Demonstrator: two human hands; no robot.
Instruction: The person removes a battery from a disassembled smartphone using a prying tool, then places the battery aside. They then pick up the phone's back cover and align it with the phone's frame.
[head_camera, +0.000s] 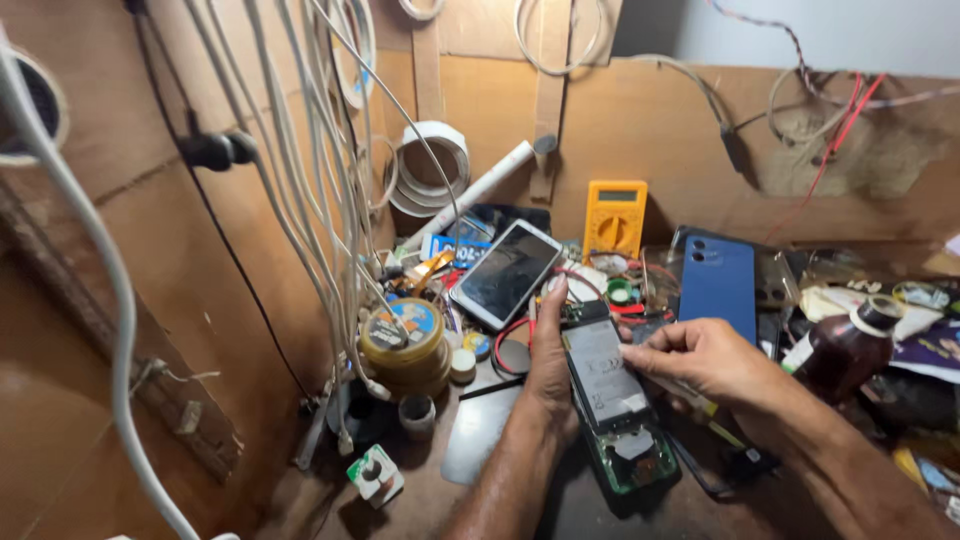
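Observation:
An opened phone (612, 400) lies in the middle of a cluttered bench, its back off, its grey battery and green circuit board showing. My left hand (549, 352) grips the phone along its left edge, thumb up near the top. My right hand (700, 357) comes in from the right, fingertips pinched together at the battery's upper right edge. Whether it holds a small tool I cannot tell.
A blue phone back cover (717, 282) leans behind my right hand. A white phone (507, 272) lies screen up beyond my left hand, a yellow multimeter (615, 218) behind it. A brown bottle (848, 348) stands at right, round tins (404, 346) at left, white cables (320, 200) hang down.

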